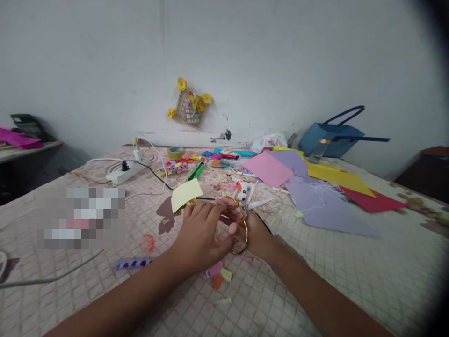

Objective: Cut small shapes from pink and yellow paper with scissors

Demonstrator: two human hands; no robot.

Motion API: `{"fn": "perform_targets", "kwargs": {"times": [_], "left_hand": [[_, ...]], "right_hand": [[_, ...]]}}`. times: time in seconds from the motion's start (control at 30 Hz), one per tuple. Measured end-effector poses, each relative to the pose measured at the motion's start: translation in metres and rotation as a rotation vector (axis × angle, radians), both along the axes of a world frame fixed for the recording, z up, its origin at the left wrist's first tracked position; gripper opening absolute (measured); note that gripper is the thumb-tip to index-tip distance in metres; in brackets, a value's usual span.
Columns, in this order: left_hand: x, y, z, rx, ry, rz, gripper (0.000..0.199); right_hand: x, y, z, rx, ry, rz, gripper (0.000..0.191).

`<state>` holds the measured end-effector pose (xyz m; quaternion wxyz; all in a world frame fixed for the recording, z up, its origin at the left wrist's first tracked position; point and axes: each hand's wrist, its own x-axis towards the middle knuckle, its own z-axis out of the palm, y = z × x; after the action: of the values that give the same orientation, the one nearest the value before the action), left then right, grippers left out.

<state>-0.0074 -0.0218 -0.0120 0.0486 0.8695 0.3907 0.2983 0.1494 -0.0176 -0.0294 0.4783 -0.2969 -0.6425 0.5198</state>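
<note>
Gold-handled scissors [247, 206] are held over the middle of the table, their blades spread apart and pointing away from me. My right hand [257, 234] is closed around the scissor handles. Close beside it, my left hand [201, 229] has its fingers bent over toward the handles and its thumb near the gold loop. A pale yellow paper piece [187, 193] stands out just beyond the left fingers; whether they pinch it is hidden. Small pink, orange and green paper scraps [218, 276] lie below my hands.
Purple sheets [326, 206], a pink sheet [268, 168] and a blue bag [331, 138] lie to the right. A green cutter [196, 171] and tape roll [176, 152] sit beyond my hands. At the left are a power strip [122, 174] and cables.
</note>
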Motion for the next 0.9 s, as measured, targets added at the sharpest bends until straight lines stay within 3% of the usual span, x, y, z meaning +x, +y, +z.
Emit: {"fn": "perform_targets", "kwargs": {"times": [0.37, 0.63, 0.9], "left_hand": [[0.002, -0.003, 0.001, -0.022, -0.053, 0.027, 0.042], [0.001, -0.002, 0.002, -0.031, -0.122, 0.034, 0.014], [0.003, 0.000, -0.003, -0.036, -0.139, 0.041, 0.011]], "right_hand": [[0.002, 0.001, -0.001, 0.011, 0.066, 0.074, 0.077], [0.010, 0.000, 0.005, 0.004, -0.102, 0.045, 0.054], [0.012, -0.006, 0.014, -0.116, -0.092, 0.120, 0.029]]}}
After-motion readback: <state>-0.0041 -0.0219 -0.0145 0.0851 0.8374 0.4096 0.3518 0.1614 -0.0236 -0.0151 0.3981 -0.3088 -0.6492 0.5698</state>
